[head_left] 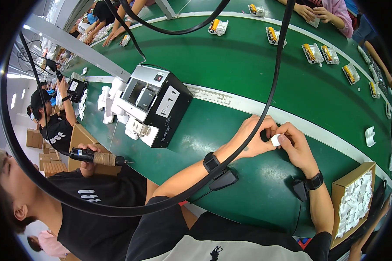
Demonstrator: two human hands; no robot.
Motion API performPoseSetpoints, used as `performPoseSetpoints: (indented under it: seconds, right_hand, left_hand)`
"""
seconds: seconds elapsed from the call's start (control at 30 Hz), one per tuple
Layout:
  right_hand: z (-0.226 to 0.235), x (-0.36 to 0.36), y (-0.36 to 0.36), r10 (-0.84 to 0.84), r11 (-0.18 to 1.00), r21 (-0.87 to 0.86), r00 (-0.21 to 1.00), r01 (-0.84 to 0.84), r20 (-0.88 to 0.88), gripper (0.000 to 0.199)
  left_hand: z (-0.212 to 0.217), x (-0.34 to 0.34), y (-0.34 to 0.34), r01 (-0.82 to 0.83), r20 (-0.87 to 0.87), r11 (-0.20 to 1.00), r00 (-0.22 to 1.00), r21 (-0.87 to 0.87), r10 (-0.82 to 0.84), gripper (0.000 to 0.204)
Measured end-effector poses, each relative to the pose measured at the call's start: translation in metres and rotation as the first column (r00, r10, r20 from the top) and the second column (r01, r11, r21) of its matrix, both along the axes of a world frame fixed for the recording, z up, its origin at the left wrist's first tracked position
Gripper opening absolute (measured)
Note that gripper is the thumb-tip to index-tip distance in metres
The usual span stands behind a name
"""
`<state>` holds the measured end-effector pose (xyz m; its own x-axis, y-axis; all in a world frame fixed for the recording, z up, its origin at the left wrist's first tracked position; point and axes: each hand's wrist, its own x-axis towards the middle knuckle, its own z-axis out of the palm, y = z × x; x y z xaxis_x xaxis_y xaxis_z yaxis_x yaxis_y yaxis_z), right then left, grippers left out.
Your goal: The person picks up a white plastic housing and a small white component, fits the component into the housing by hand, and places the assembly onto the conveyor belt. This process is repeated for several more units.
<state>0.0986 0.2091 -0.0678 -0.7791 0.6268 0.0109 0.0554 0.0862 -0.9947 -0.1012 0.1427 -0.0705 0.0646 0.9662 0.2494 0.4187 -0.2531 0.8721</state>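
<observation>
A small flat white piece (275, 140) is pinched between my two hands above the green table (248, 174). My left hand (250, 135) reaches in from the left, thumb and fingers curled, their tips at the piece's left side. My right hand (297, 147) grips the same piece from the right, its thumb pressed against it. The far side of the piece is hidden by my fingers. Each wrist wears a black strap with a small black box on a cable.
Left of my hands stands a black and silver machine (157, 106). A cardboard box (355, 204) of white pieces is at right. White housings with yellow parts (311, 53) lie on the green belt (248, 65). A co-worker at left holds an electric screwdriver (98, 157). Black cables (272, 95) cross the view.
</observation>
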Motion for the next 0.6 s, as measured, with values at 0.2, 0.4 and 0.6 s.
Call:
performPoseSetpoints:
  seconds: [0.2,0.4,0.6]
  right_hand:
    - [-0.0018,-0.001,0.0002,-0.006,1.0,0.003,1.0,0.006,-0.012,0.011]
    - [-0.0035,-0.0001,0.0003,-0.005,1.0,-0.012,1.0,0.005,-0.019,0.013]
    - [-0.0039,0.0016,0.0015,-0.044,0.998,-0.04,0.999,0.043,-0.021,0.012]
  left_hand:
    - [-0.0023,-0.0005,0.0001,-0.006,-0.013,1.0,1.0,0.003,0.006,0.032]
    - [-0.0052,0.0001,0.0002,0.001,-0.018,1.0,1.0,-0.009,-0.001,0.029]
    - [-0.0083,0.0013,0.0017,-0.012,-0.025,0.999,1.0,0.03,0.012,0.024]
